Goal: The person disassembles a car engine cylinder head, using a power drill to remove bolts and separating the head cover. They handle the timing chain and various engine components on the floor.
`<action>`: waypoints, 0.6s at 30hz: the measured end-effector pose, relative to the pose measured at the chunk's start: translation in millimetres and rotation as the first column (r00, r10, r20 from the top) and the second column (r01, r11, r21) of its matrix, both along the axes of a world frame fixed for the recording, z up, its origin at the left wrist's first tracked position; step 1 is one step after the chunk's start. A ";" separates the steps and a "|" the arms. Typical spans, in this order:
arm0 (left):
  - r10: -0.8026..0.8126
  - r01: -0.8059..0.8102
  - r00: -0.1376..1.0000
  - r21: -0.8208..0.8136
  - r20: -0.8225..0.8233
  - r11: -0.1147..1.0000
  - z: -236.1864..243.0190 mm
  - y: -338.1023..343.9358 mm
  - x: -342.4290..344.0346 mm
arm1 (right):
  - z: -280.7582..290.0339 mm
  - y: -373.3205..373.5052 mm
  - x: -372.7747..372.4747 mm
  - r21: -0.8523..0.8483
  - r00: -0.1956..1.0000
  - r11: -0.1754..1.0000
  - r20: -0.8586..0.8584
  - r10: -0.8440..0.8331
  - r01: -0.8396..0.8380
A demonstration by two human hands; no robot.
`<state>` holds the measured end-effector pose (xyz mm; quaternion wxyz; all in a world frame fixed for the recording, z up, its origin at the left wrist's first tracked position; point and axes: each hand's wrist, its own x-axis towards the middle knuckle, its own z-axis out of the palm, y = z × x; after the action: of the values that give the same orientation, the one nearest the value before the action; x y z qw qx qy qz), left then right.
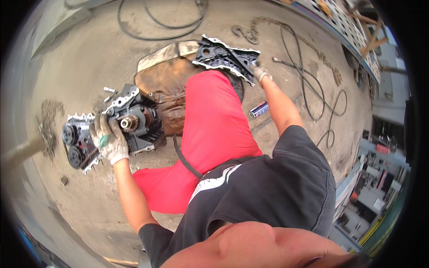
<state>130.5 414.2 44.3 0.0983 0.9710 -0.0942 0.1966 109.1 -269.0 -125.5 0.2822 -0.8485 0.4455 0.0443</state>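
Down on the concrete floor (pixel 103 53), the person crouches between two engine parts, arms spread wide to reach both. The gloved left hand (pixel 109 138) lies flat over the engine block (pixel 134 123), fingers spread and closed round nothing, seemingly to steady it where it rests beside a brown stained sheet (pixel 167 85). The right hand (pixel 258 71), also gloved, is curled over the near edge of the black cover (pixel 223 54) with its pale gasket rim, tipping it up off the floor, probably to shift it. A small spray can (pixel 259 109) lies near the right forearm; a chain (pixel 290 38) and cables trail beyond.
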 end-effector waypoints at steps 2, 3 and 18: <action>0.011 -0.013 0.999 0.061 0.034 0.998 5.4 9.6 -3.3 | 28.5 17.9 48.8 -0.073 0.988 0.989 -0.096 0.123 -0.130; -0.009 0.008 1.000 0.015 0.024 1.000 -1.3 0.4 -1.0 | 19.7 -31.7 68.1 -0.149 0.983 0.972 -0.025 0.180 -0.182; 0.074 -0.061 0.988 0.102 -0.137 0.993 7.7 5.2 -7.3 | 168.2 -98.3 476.3 -0.489 0.870 0.739 -0.093 0.484 -0.464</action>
<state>123.2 419.4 52.0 0.0502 0.9887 -0.0637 0.1262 585.4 -367.4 42.7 0.0429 -0.9776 0.2052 -0.0186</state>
